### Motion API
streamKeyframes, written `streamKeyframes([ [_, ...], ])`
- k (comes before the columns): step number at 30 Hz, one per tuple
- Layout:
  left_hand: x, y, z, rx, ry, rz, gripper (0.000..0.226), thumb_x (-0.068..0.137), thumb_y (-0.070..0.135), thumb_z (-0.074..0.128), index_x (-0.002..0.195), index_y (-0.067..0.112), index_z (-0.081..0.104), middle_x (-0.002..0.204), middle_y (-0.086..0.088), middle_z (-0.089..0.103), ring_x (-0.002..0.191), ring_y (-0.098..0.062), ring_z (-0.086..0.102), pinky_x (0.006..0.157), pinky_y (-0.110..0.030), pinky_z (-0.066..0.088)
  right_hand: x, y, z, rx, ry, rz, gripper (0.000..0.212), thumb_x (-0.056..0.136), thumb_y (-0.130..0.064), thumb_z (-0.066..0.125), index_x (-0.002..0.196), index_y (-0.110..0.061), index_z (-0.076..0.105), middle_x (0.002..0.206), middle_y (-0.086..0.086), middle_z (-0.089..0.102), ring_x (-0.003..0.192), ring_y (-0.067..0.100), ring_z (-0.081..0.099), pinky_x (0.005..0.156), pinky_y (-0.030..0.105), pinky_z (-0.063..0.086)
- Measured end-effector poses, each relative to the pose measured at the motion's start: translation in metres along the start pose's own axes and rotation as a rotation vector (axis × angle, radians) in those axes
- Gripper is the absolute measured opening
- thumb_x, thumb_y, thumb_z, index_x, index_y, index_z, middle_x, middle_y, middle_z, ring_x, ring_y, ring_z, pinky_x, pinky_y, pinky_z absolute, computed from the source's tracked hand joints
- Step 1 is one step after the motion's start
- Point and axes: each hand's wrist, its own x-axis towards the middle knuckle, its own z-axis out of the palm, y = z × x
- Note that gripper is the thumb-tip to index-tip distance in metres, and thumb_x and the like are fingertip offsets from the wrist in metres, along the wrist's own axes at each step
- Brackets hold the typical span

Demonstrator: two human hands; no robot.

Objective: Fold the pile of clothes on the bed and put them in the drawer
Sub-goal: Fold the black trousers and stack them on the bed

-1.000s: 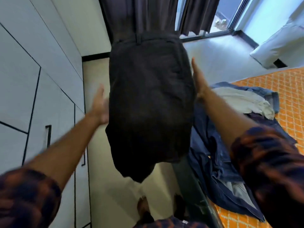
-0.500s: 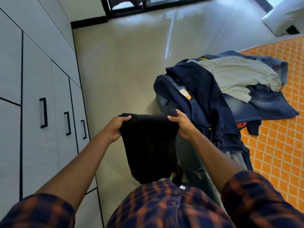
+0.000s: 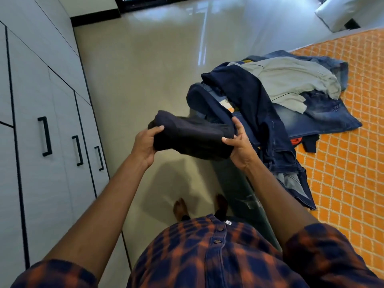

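Observation:
A black pair of trousers, folded into a thick bundle, is held level in front of me above the floor. My left hand grips its left end with the thumb on top. My right hand grips its right end, fingers curled round the edge. Just to the right, a pile of clothes lies on the bed corner: dark blue jeans, faded jeans and a pale grey-green garment on top.
White cabinet doors with black handles line the left side. The bed has an orange patterned cover. A white pillow lies at the far right. Glossy beige floor runs between cabinets and bed; my bare feet stand below.
The trousers were held up high and hanging long, then lowered and folded; now they are a compact bundle held flat between both hands. My view has tilted down.

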Motion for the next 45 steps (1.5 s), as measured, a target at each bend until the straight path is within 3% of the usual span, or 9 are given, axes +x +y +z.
streamKeyframes([
  [4, -0.004, 0.014, 0.019, 0.326, 0.044, 0.191, 0.046, 0.075, 0.014, 0.086, 0.114, 0.008, 0.064, 0.106, -0.004, 0.073, 0.094, -0.018, 0.072, 0.076, -0.031, 0.060, -0.004, -0.018, -0.003, -0.232, -0.069, -0.087, 0.078, 0.072, 0.019, 0.064, 0.138, -0.022, 0.060, 0.140, 0.006, 0.060, 0.132, 0.027, 0.055, 0.102, 0.036, 0.051],
  [7, -0.009, 0.019, 0.037, 0.394, 0.066, 0.287, 0.031, 0.080, 0.015, 0.082, 0.102, 0.017, 0.060, 0.103, 0.001, 0.068, 0.095, -0.014, 0.067, 0.073, -0.025, 0.056, -0.015, -0.033, -0.007, -0.699, 0.006, -0.173, 0.056, 0.072, 0.006, 0.080, 0.121, -0.020, 0.073, 0.127, 0.007, 0.069, 0.121, 0.021, 0.063, 0.105, 0.039, 0.052],
  [11, -0.014, 0.017, 0.056, 0.407, 0.047, 0.382, 0.022, 0.085, 0.018, 0.077, 0.094, 0.019, 0.057, 0.099, 0.000, 0.066, 0.092, -0.014, 0.065, 0.071, -0.021, 0.051, -0.030, -0.048, -0.012, -1.072, 0.187, -0.392, 0.023, 0.081, -0.013, 0.082, 0.102, -0.021, 0.080, 0.090, -0.007, 0.076, 0.085, 0.008, 0.071, 0.082, 0.037, 0.061],
  [18, -0.033, 0.008, 0.109, 0.243, -0.038, 0.380, 0.049, 0.084, 0.004, 0.077, 0.123, 0.006, 0.048, 0.104, -0.006, 0.068, 0.096, -0.019, 0.068, 0.079, -0.025, 0.057, -0.059, -0.076, -0.066, -1.592, 0.409, -0.826, 0.020, 0.084, -0.042, 0.075, 0.088, -0.023, 0.080, 0.084, -0.003, 0.059, 0.082, 0.023, 0.054, 0.061, 0.034, 0.042],
  [21, -0.038, 0.011, 0.153, 0.313, -0.141, 0.391, 0.066, 0.083, 0.002, 0.077, 0.132, 0.023, 0.038, 0.105, -0.009, 0.067, 0.095, -0.018, 0.069, 0.084, -0.030, 0.059, -0.065, -0.102, -0.114, -1.597, 0.370, -0.890, 0.021, 0.084, -0.039, 0.075, 0.084, -0.018, 0.080, 0.106, 0.002, 0.066, 0.097, 0.028, 0.057, 0.073, 0.040, 0.048],
  [26, -0.042, 0.037, 0.279, 0.332, -0.285, 0.473, 0.032, 0.082, -0.005, 0.074, 0.106, 0.014, 0.063, 0.094, -0.004, 0.067, 0.086, -0.017, 0.068, 0.084, -0.033, 0.057, -0.069, -0.193, -0.186, -1.420, 0.460, -0.879, 0.030, 0.088, -0.041, 0.068, 0.078, -0.013, 0.076, 0.068, 0.003, 0.060, 0.067, 0.026, 0.060, 0.056, 0.038, 0.044],
  [30, -0.061, 0.063, 0.393, 0.206, -0.394, 0.484, 0.025, 0.083, -0.005, 0.073, 0.086, 0.018, 0.063, 0.077, 0.005, 0.066, 0.070, -0.011, 0.066, 0.068, -0.028, 0.055, -0.081, -0.283, -0.234, -1.369, 0.630, -0.977, 0.024, 0.087, -0.033, 0.069, 0.082, -0.012, 0.078, 0.071, 0.007, 0.062, 0.070, 0.026, 0.060, 0.059, 0.032, 0.036],
  [35, -0.100, 0.053, 0.504, 0.166, -0.558, 0.457, 0.028, 0.081, -0.003, 0.075, 0.076, 0.020, 0.061, 0.075, 0.004, 0.066, 0.071, -0.011, 0.065, 0.066, -0.026, 0.053, -0.116, -0.359, -0.322, -1.229, 0.809, -1.030, 0.021, 0.084, -0.030, 0.067, 0.094, -0.018, 0.081, 0.085, 0.003, 0.073, 0.083, 0.023, 0.068, 0.073, 0.039, 0.053],
  [45, -0.086, -0.128, 0.553, 0.575, -0.636, 0.252, 0.036, 0.083, -0.017, 0.065, 0.109, 0.008, 0.069, 0.099, -0.006, 0.067, 0.085, -0.016, 0.064, 0.072, -0.019, 0.057, -0.196, -0.220, -0.448, -0.974, 0.955, -0.805, 0.031, 0.078, -0.007, 0.060, 0.101, -0.006, 0.080, 0.097, 0.013, 0.078, 0.094, 0.024, 0.073, 0.080, 0.034, 0.056],
])
